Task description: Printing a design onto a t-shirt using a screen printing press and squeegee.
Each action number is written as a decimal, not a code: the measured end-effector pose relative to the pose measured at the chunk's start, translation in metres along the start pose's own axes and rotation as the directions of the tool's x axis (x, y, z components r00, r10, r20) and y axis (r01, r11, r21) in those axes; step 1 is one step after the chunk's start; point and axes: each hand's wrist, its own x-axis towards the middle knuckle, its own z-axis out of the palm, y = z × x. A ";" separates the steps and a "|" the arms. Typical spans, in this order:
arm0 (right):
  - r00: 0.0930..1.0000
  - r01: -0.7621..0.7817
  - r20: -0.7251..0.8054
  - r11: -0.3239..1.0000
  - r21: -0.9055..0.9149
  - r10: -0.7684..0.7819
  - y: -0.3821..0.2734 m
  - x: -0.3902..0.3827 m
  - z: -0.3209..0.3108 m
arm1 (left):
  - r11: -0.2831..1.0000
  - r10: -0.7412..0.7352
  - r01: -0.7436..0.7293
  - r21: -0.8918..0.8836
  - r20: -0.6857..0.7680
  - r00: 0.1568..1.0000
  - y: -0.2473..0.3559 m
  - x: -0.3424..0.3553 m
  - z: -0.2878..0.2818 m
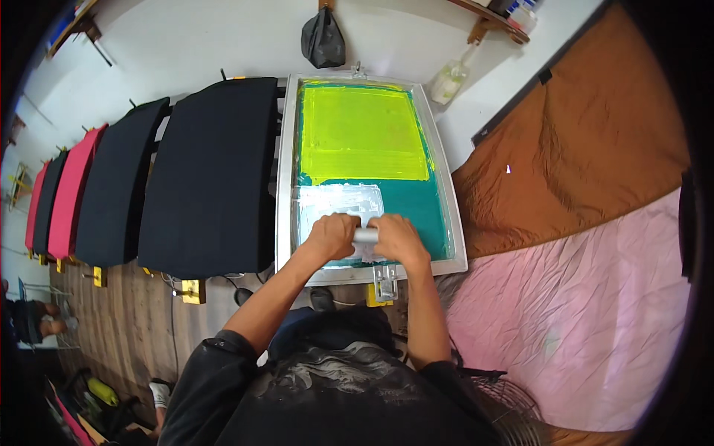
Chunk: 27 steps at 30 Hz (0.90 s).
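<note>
Both my hands are closed round a squeegee with a pale grey handle [365, 236], over the lower part of a screen printing frame [455, 208]. My left hand [332, 236] has its left end and my right hand [399, 239] its right end. The blade below is hidden by my hands. White ink [327, 199] is smeared on the screen under and ahead of the squeegee. Farther up, a large block of yellow-green ink [364, 130] covers the teal mesh [416, 212].
To the left stand several pallets covered in cloth, including black [212, 171] and red ones [78, 189]. A metal clamp [385, 281] sits at the frame's near edge. Brown cloth [580, 134] and pink cloth [573, 320] lie to the right. A black bag [323, 41] hangs on the wall.
</note>
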 end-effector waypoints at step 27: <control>0.998 0.059 -0.035 0.997 0.048 -0.057 -0.035 -0.027 0.012 | 0.987 -0.090 0.083 -0.138 -0.047 0.995 0.005 -0.050 -0.009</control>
